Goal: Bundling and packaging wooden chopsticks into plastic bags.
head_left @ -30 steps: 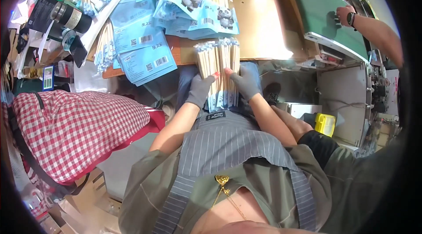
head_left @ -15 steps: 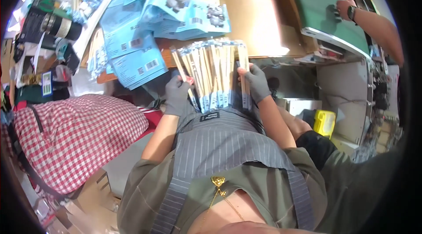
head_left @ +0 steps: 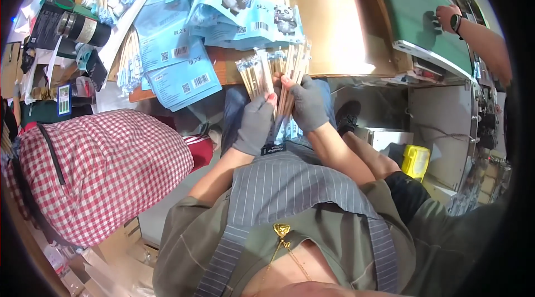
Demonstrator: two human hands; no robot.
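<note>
surface: brown wooden surface (head_left: 334, 23), its near edge just above both hands
checked cloth: red-and-white checked cloth (head_left: 106, 163), well left of the surface edge, below it
green board: green board (head_left: 418, 7) at the surface's right end; another person's hand (head_left: 446, 17) rests on it
blue packs: light-blue printed packs (head_left: 184, 68) piled on the surface's left part, some overhanging the edge
yellow box: yellow box (head_left: 415, 160), below the surface, right side
sticks: bundle of thin pale wooden sticks (head_left: 262, 76) in clear wrappers, fanned, tips reaching over the surface edge
left hand: left hand (head_left: 255, 124), grey glove, fingers clamped on the sticks' lower part
right hand: right hand (head_left: 307, 104), grey glove, fingers closed on the right side of the sticks
</note>
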